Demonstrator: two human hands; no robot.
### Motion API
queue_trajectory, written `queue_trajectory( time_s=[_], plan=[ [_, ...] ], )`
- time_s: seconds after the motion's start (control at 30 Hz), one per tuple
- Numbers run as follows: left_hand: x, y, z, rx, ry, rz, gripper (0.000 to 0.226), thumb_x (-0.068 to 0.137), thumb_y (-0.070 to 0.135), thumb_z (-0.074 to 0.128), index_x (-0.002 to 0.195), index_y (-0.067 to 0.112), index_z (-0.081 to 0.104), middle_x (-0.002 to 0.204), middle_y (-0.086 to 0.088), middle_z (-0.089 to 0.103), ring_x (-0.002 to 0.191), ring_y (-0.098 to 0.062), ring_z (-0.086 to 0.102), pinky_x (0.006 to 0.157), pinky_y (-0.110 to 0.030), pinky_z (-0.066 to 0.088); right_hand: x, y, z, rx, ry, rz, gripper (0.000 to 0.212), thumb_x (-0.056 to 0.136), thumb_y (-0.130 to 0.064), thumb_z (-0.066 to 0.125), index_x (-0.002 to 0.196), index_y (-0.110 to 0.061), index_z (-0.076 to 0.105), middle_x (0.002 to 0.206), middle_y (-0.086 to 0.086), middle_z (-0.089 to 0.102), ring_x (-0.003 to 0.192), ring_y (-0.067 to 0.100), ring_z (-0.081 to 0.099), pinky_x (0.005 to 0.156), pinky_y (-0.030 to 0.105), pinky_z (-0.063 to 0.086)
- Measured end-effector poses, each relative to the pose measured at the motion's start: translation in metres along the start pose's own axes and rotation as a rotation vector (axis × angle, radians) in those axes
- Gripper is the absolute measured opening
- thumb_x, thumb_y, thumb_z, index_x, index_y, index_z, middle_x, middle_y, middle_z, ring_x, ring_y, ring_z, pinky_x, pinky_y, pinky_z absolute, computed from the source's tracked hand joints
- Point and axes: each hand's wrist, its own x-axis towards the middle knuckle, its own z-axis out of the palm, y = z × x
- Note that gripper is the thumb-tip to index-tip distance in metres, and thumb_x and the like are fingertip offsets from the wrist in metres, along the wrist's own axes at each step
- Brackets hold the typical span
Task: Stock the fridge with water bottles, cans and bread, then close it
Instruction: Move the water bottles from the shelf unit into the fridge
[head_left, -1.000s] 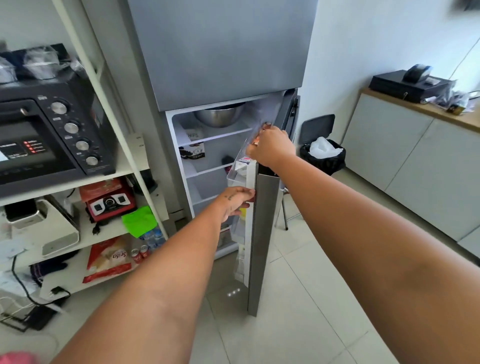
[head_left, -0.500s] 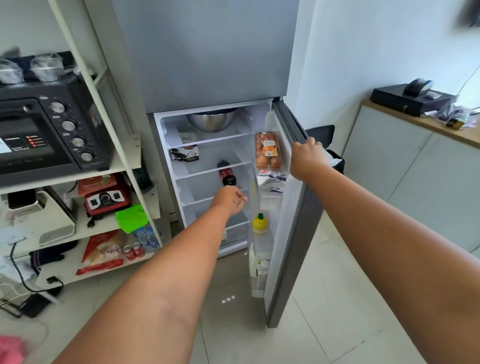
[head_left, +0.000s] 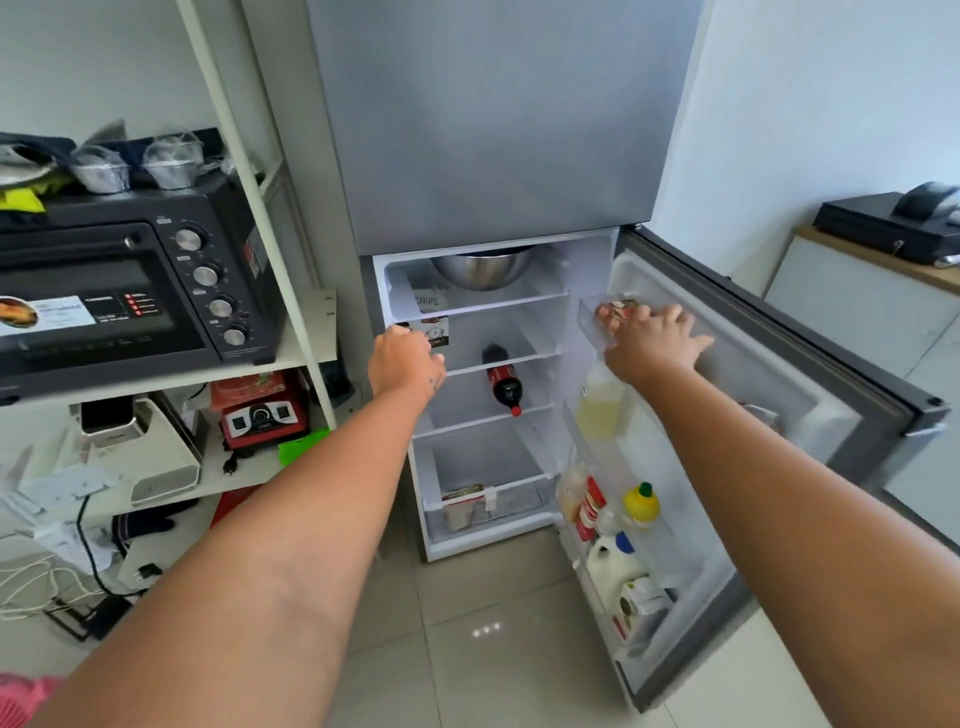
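From the head view we note the fridge (head_left: 488, 130) standing with its lower door (head_left: 769, 395) swung fully open to the right of the cabinet. The right hand (head_left: 652, 340) lies flat, fingers spread, against the inner face of that door at its top bin, grasping nothing. The left hand (head_left: 408, 361) is at the left front edge of the fridge's second shelf, fingers curled; we cannot tell whether it grips anything. Inside the fridge, a steel bowl (head_left: 483, 267) sits on the top shelf and a dark soda bottle (head_left: 503, 379) lies on its side on the third shelf. The door's lower bins hold a yellow lemon-shaped bottle (head_left: 642, 504) and a white jug (head_left: 613, 564). Left of the fridge stands a white rack (head_left: 306, 358) bearing a black oven (head_left: 130, 291). We see no water bottles, cans or bread within the fridge compartments.
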Motion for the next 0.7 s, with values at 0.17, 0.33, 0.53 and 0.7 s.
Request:
queue_trajectory(
  time_s=[0.17, 0.33, 0.53, 0.7],
  plan=[
    [0.061, -0.058, 0.006, -0.125, -0.076, -0.101, 0.025, 0.089, 0.032, 0.058, 0.106, 0.016, 0.068, 0.12, -0.007, 0.058, 0.104, -0.028, 0.059, 0.077, -0.034, 0.049, 0.015, -0.115, 0.044, 0.196, -0.118, -0.247, 0.043, 0.084, -0.036, 0.051, 0.122, -0.015, 0.056, 0.123, 0.015, 0.05, 0.111, 0.037, 0.053, 0.093, 0.044, 0.047],
    [0.095, -0.136, 0.053, -0.134, -0.201, -0.195, 0.029, 0.088, 0.035, 0.061, 0.112, 0.021, 0.066, 0.121, -0.004, 0.064, 0.113, -0.027, 0.06, 0.087, -0.033, 0.05, 0.024, -0.202, 0.118, 0.286, -0.282, -0.355, 0.022, 0.081, -0.027, 0.05, 0.093, -0.013, 0.062, 0.099, 0.009, 0.062, 0.082, 0.029, 0.057, 0.073, 0.032, 0.051],
    [0.096, -0.228, 0.135, -0.086, -0.327, -0.301, 0.019, 0.087, 0.022, 0.063, 0.098, 0.01, 0.072, 0.107, -0.011, 0.071, 0.093, -0.028, 0.066, 0.078, -0.031, 0.051, 0.034, -0.257, 0.226, 0.244, -0.399, -0.438, 0.028, 0.089, -0.027, 0.052, 0.112, -0.014, 0.06, 0.106, 0.008, 0.064, 0.094, 0.027, 0.061, 0.083, 0.037, 0.053],
    [0.1, -0.281, 0.226, -0.137, -0.291, -0.383, 0.02, 0.084, 0.013, 0.062, 0.1, 0.009, 0.072, 0.106, -0.009, 0.072, 0.095, -0.03, 0.068, 0.075, -0.027, 0.052, 0.05, -0.291, 0.325, 0.234, -0.423, -0.553, 0.029, 0.089, -0.026, 0.05, 0.115, -0.017, 0.061, 0.109, 0.005, 0.065, 0.098, 0.026, 0.061, 0.086, 0.037, 0.052]
  ],
)
